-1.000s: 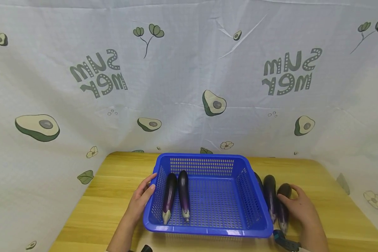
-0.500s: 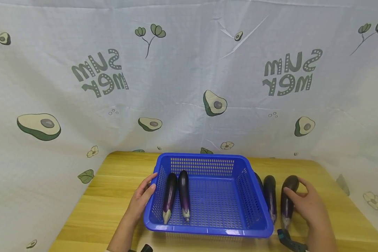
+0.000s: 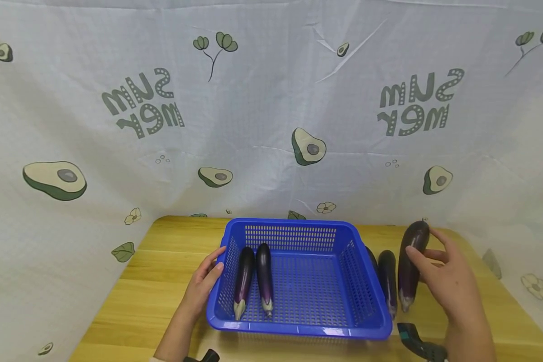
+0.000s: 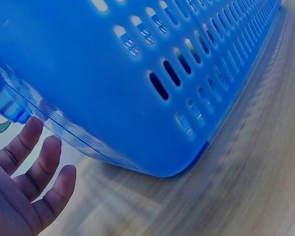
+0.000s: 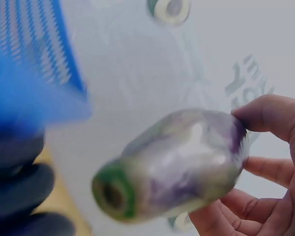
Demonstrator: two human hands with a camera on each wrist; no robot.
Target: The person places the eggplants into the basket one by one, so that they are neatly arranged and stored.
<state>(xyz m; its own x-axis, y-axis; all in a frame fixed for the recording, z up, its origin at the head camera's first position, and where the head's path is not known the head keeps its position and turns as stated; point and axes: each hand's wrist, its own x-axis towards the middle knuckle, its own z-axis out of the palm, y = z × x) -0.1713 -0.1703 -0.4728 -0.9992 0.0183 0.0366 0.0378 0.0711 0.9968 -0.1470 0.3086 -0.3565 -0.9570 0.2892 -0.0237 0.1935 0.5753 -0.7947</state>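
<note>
"What does the right hand [image 3: 450,279] have?"

"It grips a dark purple eggplant [image 3: 409,269] between thumb and fingers, raised above the counter [image 3: 163,271], stem end toward the person."

"And the left hand [image 3: 201,289]?"

"Its loosely extended fingers and thumb touch the near side of the blue basket [image 3: 298,332], which stands between the hands."

"Anything inside?"

"Two eggplants [image 3: 243,281] lie side by side, nearer the left hand. Outside, just left of the right hand, lies another eggplant [image 3: 388,276], with one more mostly hidden behind the basket wall."

"Beyond both hands?"

"A pale avocado-printed cloth [image 3: 262,105]."
</note>
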